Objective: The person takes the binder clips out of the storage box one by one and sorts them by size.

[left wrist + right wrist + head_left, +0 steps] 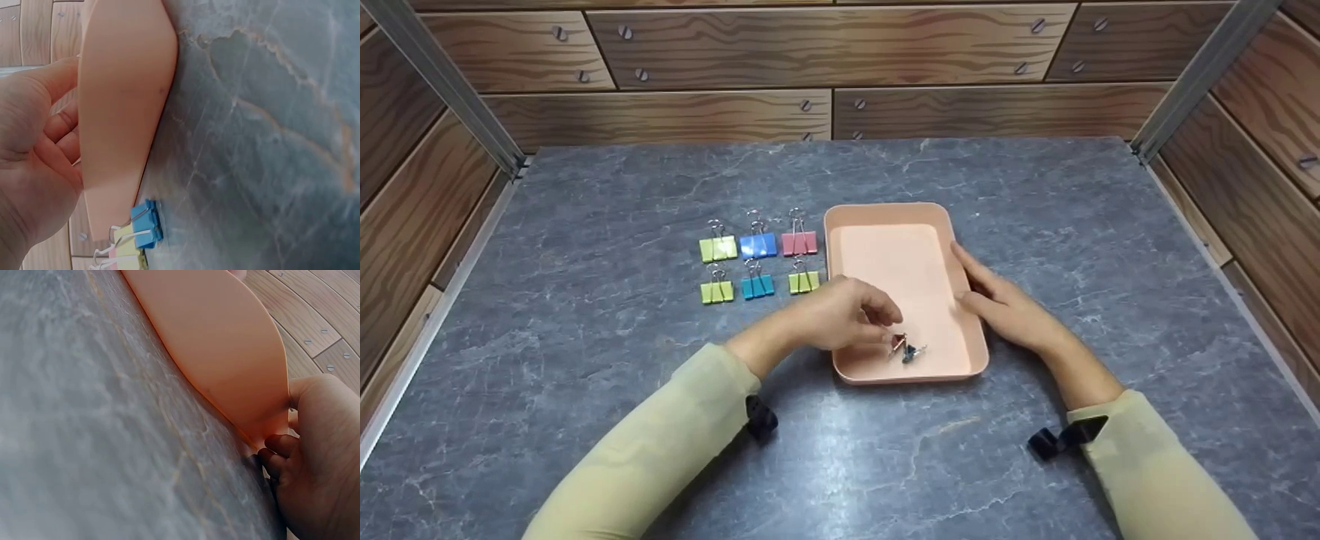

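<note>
A pink rectangular tray (pixel 911 214) lies on the table, with two small binder clips near its front end, one reddish (pixel 898 343) and one dark teal (pixel 911 353). My left hand (pixel 840 311) reaches over the tray's left wall, its thumb and bent fingertips apart just beside the reddish clip. Whether the thumb touches that clip is unclear; the tray wall hides the fingertips in the left wrist view. My right hand (pixel 1009 307) grips the tray's right side, thumb at the rim and other fingers (pixel 274 461) against the outer wall.
Left of the tray, several binder clips stand in two rows: yellow-green (pixel 718 249), blue (pixel 758 246) and pink (pixel 799 243) behind, yellow-green (pixel 717 292), teal (pixel 757 286) and yellow-green (pixel 804 282) in front. Wood-patterned panels (pixel 832 49) border the grey marbled table (pixel 622 202).
</note>
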Tool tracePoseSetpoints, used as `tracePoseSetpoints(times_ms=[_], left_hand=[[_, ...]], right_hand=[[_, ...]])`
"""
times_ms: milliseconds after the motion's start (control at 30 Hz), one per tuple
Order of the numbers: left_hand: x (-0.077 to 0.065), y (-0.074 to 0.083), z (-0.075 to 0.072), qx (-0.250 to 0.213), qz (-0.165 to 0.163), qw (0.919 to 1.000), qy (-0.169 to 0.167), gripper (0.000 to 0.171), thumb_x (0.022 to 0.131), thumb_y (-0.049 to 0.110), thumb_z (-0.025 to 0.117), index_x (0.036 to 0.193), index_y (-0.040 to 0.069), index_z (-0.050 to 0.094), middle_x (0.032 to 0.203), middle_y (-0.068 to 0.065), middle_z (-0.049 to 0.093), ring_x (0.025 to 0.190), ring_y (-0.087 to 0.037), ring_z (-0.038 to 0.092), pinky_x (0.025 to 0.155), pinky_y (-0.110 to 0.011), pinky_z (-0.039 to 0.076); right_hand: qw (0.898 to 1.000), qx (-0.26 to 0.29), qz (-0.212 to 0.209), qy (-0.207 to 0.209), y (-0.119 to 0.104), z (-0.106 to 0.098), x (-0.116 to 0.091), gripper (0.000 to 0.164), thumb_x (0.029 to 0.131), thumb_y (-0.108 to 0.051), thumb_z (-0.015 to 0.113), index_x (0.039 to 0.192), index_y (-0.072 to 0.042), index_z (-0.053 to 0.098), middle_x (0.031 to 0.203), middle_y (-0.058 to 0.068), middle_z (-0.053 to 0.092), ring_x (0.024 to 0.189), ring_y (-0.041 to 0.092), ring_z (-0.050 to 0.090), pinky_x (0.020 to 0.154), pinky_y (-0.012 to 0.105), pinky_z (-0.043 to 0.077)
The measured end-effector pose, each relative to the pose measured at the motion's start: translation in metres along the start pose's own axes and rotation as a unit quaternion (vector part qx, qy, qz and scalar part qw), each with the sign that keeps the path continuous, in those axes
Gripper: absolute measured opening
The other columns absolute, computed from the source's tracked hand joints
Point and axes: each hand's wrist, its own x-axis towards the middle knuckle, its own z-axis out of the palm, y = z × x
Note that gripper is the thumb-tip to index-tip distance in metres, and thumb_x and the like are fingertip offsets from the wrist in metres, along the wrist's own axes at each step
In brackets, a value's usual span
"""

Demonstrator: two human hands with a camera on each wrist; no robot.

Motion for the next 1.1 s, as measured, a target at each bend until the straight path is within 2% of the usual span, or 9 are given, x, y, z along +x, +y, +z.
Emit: tracePoseSetpoints(times_ms=[100,367,500,700,867,1100], left_hand=[[0.001,0.000,0.003,0.015,-0.003,0.9998,-0.009,0.024,0.091,0.011,0.085,0.114,0.004,0.080,0.103,-0.003,0.080,0.094,-0.010,0.072,0.090,-0.026,0.058],[0.000,-0.001,0.007,0.044,-0.018,0.9987,-0.016,0.027,0.088,0.019,0.090,0.112,0.011,0.082,0.099,0.004,0.079,0.090,-0.005,0.068,0.089,-0.028,0.057],[0.001,-0.002,0.009,0.077,-0.021,0.9967,-0.013,0.028,0.088,0.024,0.090,0.113,0.014,0.082,0.100,0.006,0.079,0.091,-0.006,0.067,0.087,-0.026,0.053],[0.002,-0.003,0.012,0.133,-0.011,0.9910,-0.005,0.029,0.087,0.030,0.089,0.113,0.018,0.083,0.100,0.007,0.079,0.091,-0.010,0.068,0.085,-0.030,0.051],[0.002,-0.003,0.014,0.148,-0.004,0.9889,-0.001,0.027,0.087,0.030,0.089,0.111,0.021,0.084,0.097,0.008,0.079,0.089,-0.012,0.068,0.082,-0.031,0.050],[0.003,-0.004,0.015,0.161,-0.004,0.9870,0.000,0.027,0.087,0.030,0.088,0.112,0.021,0.084,0.098,0.009,0.079,0.089,-0.012,0.067,0.082,-0.031,0.051]], right_hand=[[1.000,-0.001,-0.002,0.001,-0.001,0.000,0.000,0.070,0.109,-0.020,0.057,0.171,-0.024,0.022,0.174,0.010,0.022,0.157,0.028,0.022,0.128,0.051,0.017],[1.000,-0.001,-0.008,0.002,-0.002,0.001,0.001,0.070,0.109,-0.018,0.057,0.170,-0.021,0.023,0.174,0.011,0.022,0.158,0.028,0.021,0.128,0.051,0.015],[1.000,-0.001,-0.009,0.004,-0.002,0.001,0.001,0.070,0.109,-0.018,0.057,0.170,-0.021,0.023,0.174,0.012,0.023,0.158,0.029,0.022,0.128,0.051,0.016],[1.000,-0.005,-0.009,0.003,-0.002,0.001,0.001,0.070,0.110,-0.019,0.056,0.171,-0.022,0.022,0.174,0.012,0.022,0.158,0.031,0.022,0.128,0.051,0.016],[1.000,0.000,-0.011,-0.003,0.000,0.000,0.001,0.070,0.111,-0.021,0.055,0.171,-0.023,0.021,0.175,0.009,0.020,0.159,0.029,0.020,0.128,0.051,0.016],[1.000,-0.004,-0.005,0.003,0.000,0.001,0.000,0.070,0.111,-0.023,0.056,0.171,-0.024,0.021,0.175,0.011,0.019,0.159,0.033,0.020,0.128,0.053,0.015]])
